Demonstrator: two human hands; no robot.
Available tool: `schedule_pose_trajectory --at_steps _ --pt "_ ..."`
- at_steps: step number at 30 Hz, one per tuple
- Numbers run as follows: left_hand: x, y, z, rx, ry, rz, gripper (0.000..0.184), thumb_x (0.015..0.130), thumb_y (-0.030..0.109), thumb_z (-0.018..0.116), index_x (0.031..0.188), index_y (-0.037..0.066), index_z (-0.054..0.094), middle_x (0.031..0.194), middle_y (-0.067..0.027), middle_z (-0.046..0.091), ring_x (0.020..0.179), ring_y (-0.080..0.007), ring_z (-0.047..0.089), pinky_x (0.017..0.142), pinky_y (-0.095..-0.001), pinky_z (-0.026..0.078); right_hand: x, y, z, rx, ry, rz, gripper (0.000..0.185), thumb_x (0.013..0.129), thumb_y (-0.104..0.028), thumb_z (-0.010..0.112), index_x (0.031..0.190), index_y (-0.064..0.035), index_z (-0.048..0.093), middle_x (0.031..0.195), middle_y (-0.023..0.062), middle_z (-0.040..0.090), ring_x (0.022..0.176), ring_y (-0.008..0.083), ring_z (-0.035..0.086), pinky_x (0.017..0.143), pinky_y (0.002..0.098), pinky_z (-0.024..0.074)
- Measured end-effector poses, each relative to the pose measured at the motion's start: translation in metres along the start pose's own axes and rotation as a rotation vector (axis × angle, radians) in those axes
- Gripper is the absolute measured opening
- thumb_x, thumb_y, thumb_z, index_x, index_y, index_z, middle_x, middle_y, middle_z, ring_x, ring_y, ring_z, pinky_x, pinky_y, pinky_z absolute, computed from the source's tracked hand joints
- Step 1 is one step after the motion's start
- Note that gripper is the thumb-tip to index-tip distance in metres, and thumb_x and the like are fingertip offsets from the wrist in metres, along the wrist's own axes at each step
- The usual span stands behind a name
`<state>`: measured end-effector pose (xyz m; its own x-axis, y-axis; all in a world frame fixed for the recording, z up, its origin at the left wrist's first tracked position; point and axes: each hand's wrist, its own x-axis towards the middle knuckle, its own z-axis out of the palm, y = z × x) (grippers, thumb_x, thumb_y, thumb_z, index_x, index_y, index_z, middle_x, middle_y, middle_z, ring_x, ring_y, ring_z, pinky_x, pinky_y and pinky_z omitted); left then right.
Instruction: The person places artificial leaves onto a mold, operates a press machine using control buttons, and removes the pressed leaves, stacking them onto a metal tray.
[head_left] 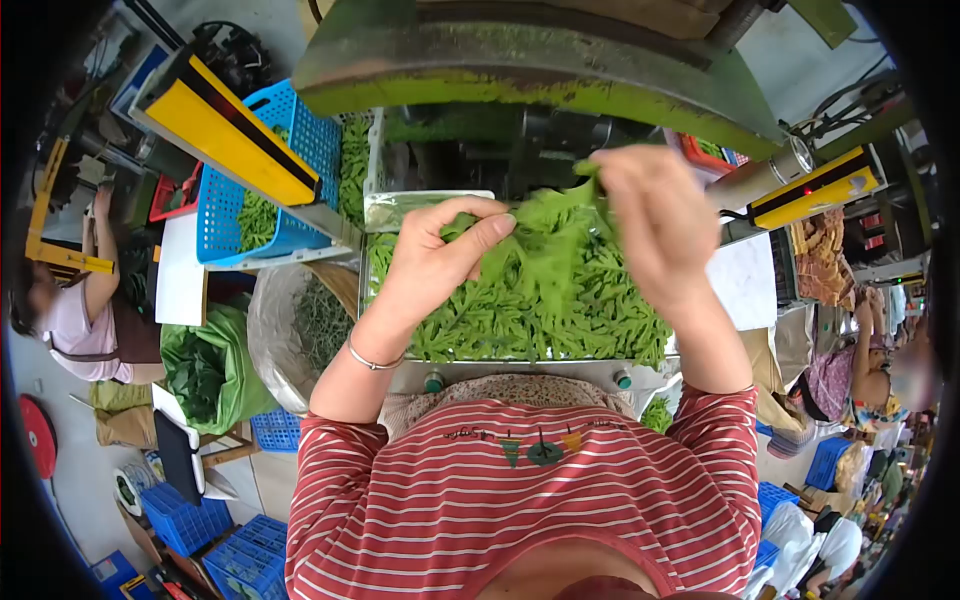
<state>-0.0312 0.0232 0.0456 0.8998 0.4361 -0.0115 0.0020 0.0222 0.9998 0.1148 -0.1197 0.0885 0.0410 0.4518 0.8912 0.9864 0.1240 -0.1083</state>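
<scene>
Between my hands hangs a thin bright-green leaf sheet [555, 245], partly smeared by motion. My left hand [438, 245], with a bangle at the wrist, pinches its left edge between thumb and fingers. Higher up on the other side, my right hand [660, 220] is blurred, its fingers closed at the top right edge of the sheet. Below both hands a pile of lobed green leaf pieces [530, 320] covers the work surface in front of me. My fingertips partly hide the sheet's edges.
A green machine beam [540, 65] arches over the far side. Yellow-and-black posts [230, 125] flank both sides. To the left stand a blue basket [215, 215] with leaf pieces, a clear bag [275, 325] and a green sack [215, 375]. Other people work at far left and right.
</scene>
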Motion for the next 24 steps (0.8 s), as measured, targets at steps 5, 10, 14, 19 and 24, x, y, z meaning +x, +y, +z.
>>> schedule_pose_trajectory --at_steps 5,10,14,19,24 --pt "0.012 0.0 0.005 0.01 0.008 0.059 0.008 0.082 0.007 0.066 0.089 0.003 0.067 0.064 0.0013 0.059 0.048 -0.0025 0.043 0.043 -0.0159 0.032 0.045 0.016 -0.029 0.173 -0.004 0.337 0.01 0.08 -0.001 0.061 0.088 0.002 0.065 0.085 0.0075 0.064 0.065 0.0096 0.051 0.058 0.0177 0.041" --pt "0.021 -0.018 0.015 0.019 0.01 0.056 0.008 0.082 0.006 0.066 0.089 0.003 0.067 0.064 0.0022 0.059 0.048 -0.0023 0.042 0.043 -0.0158 0.031 0.045 0.088 0.001 0.444 0.081 0.669 0.011 0.082 -0.01 0.064 0.085 0.0004 0.066 0.082 0.0028 0.063 0.063 0.006 0.048 0.056 0.017 0.0387" --pt "0.032 -0.028 0.018 0.014 0.031 0.038 0.008 0.082 0.006 0.065 0.09 0.004 0.067 0.064 0.0029 0.058 0.048 -0.0022 0.041 0.043 -0.0159 0.031 0.0 0.158 0.039 0.197 -0.036 0.629 0.012 0.08 -0.01 0.065 0.083 0.0008 0.066 0.078 0.0016 0.059 0.06 0.0072 0.047 0.054 0.0186 0.0378" --pt "0.044 -0.042 0.01 0.01 0.046 -0.081 0.008 0.082 0.006 0.065 0.09 0.003 0.067 0.065 0.0032 0.058 0.049 -0.0024 0.04 0.044 -0.0161 0.031 -0.022 0.186 0.065 -0.096 -0.137 0.579 0.013 0.079 -0.011 0.066 0.083 0.0015 0.065 0.072 0.0011 0.054 0.057 0.009 0.046 0.051 0.0202 0.0364" --pt "0.054 -0.051 0.004 -0.058 0.066 -0.212 0.009 0.083 0.006 0.065 0.09 0.003 0.066 0.067 0.0025 0.059 0.05 -0.0025 0.042 0.044 -0.0161 0.032 -0.022 0.17 0.055 -0.24 -0.175 0.459 0.016 0.078 -0.011 0.067 0.088 0.0014 0.064 0.07 0.0011 0.05 0.055 0.0104 0.045 0.05 0.0216 0.0353"
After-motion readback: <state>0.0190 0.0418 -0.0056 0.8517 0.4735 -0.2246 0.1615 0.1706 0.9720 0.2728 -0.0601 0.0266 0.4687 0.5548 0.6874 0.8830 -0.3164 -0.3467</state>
